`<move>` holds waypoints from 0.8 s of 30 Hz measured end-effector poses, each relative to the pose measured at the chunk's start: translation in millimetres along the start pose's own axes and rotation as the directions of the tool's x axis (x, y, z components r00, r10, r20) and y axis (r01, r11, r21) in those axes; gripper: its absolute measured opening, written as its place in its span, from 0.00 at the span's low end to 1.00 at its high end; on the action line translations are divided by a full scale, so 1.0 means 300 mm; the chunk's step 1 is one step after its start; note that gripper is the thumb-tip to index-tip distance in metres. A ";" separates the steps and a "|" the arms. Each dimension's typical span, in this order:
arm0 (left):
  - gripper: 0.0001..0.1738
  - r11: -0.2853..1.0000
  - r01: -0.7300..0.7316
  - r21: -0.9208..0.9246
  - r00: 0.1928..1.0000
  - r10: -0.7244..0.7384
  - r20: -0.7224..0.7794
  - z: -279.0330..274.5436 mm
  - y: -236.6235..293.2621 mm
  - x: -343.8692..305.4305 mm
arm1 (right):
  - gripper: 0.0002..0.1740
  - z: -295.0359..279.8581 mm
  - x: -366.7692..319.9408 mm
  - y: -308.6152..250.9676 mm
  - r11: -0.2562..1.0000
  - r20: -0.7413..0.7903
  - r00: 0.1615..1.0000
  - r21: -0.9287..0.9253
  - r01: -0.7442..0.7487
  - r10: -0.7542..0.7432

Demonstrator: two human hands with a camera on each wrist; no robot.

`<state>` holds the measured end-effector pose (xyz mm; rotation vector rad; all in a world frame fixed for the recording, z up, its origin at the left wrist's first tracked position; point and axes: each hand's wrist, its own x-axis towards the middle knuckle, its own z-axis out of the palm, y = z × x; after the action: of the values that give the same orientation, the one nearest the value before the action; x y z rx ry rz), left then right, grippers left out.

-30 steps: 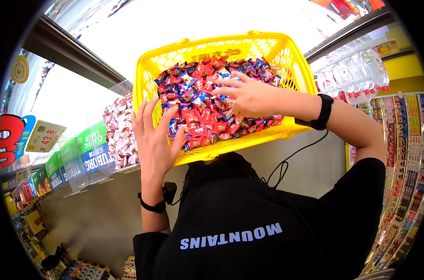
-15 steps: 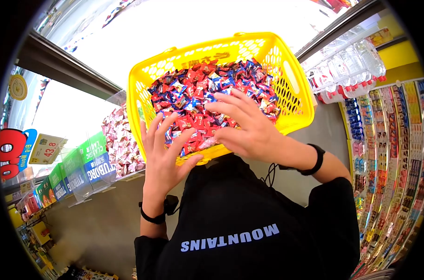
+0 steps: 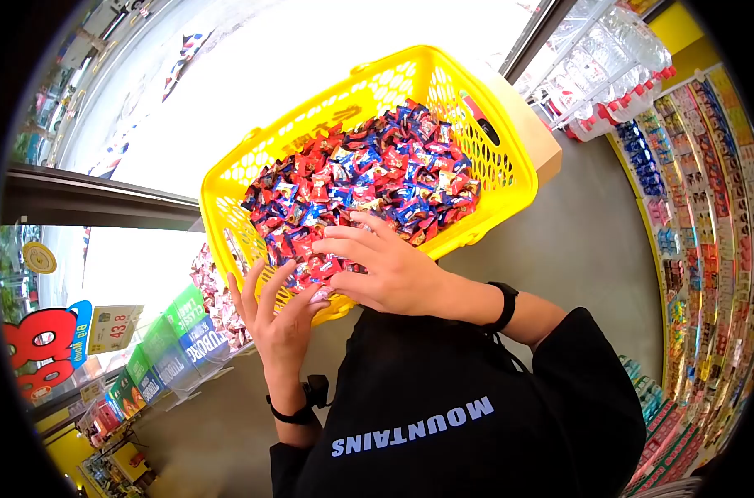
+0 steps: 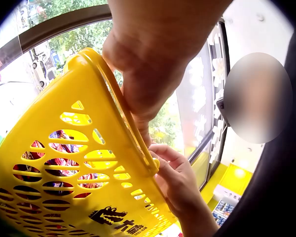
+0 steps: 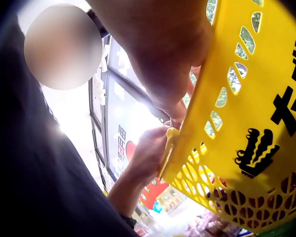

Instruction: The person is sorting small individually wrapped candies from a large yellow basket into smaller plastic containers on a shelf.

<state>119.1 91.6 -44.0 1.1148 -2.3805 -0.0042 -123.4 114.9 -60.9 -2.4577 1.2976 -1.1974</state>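
A yellow shopping basket (image 3: 509,195) holds a heap of small candies (image 3: 368,178) in red and blue wrappers. At its near rim my two hands meet over one pink-wrapped candy (image 3: 321,294). My right hand (image 3: 397,274) pinches it at the thumb, its other fingers spread over the heap. From the left, the thumb and index finger of my left hand (image 3: 277,324) close on the same candy, while its remaining fingers point up along the basket's inner side. Both wrist views show the fingertips together at the rim, partly hidden by the hands.
Left of the basket lie pink-wrapped candies (image 3: 215,286) beside green and blue Tuborg boxes (image 3: 190,324). A price sign (image 3: 114,328) stands farther left. Bottled water (image 3: 613,70) and a long shelf of packets (image 3: 700,249) line the right. A cardboard box (image 3: 539,141) sits behind the basket.
My right hand has come down and left from over the heap, bringing the pink-wrapped candy to my left hand. The left thumb and index finger have closed in. The head view has turned.
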 end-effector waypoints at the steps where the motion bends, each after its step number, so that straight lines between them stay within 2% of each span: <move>1: 0.15 1.000 0.016 0.001 1.000 -0.016 0.005 -0.008 -0.005 -0.003 | 0.10 -0.001 0.001 -0.005 1.000 0.000 1.000 0.001 -0.009 0.009; 4: 0.12 0.993 0.099 0.067 0.985 -0.088 -0.148 -0.030 -0.094 -0.051 | 0.11 -0.001 -0.003 -0.023 0.996 0.022 0.999 -0.077 -0.042 0.044; 6: 0.08 0.968 0.223 0.113 0.952 -0.191 -0.238 -0.058 -0.177 -0.094 | 0.12 0.014 -0.013 -0.023 0.987 0.045 0.999 -0.158 -0.019 0.026; 10: 0.08 0.867 0.496 0.049 0.813 -0.444 -0.377 -0.049 -0.322 -0.219 | 0.14 0.034 -0.005 -0.026 0.979 0.001 1.000 -0.202 -0.026 0.027; 13: 0.10 0.784 0.573 0.240 0.810 -0.495 -0.315 0.016 -0.439 -0.331 | 0.16 0.031 0.001 -0.031 0.978 0.010 0.998 -0.202 -0.054 0.057; 14: 0.11 0.789 0.543 0.287 0.835 -0.471 -0.284 0.065 -0.497 -0.386 | 0.18 0.034 -0.002 -0.026 0.977 0.018 0.999 -0.209 -0.032 0.037; 17: 0.12 0.767 0.558 0.316 0.828 -0.540 -0.152 0.160 -0.565 -0.458 | 0.17 0.026 -0.002 -0.031 0.977 0.046 0.997 -0.205 -0.054 0.065; 18: 0.12 0.792 0.528 0.306 0.848 -0.512 -0.138 0.176 -0.572 -0.464 | 0.17 0.023 -0.002 -0.032 0.976 0.056 0.996 -0.208 -0.059 0.072; 22: 0.16 0.760 0.523 0.385 0.847 -0.512 -0.140 0.208 -0.574 -0.447 | 0.15 0.023 0.005 -0.031 0.974 0.076 0.995 -0.222 -0.042 0.060; 24: 0.17 0.764 0.568 0.306 0.821 -0.552 -0.148 0.184 -0.558 -0.419 | 0.16 0.023 0.000 -0.034 0.974 0.104 0.991 -0.218 -0.060 0.084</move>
<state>281.9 59.8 -183.1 1.9391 -1.9511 0.2318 -112.1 119.4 -61.2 -2.5542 1.5416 -0.9304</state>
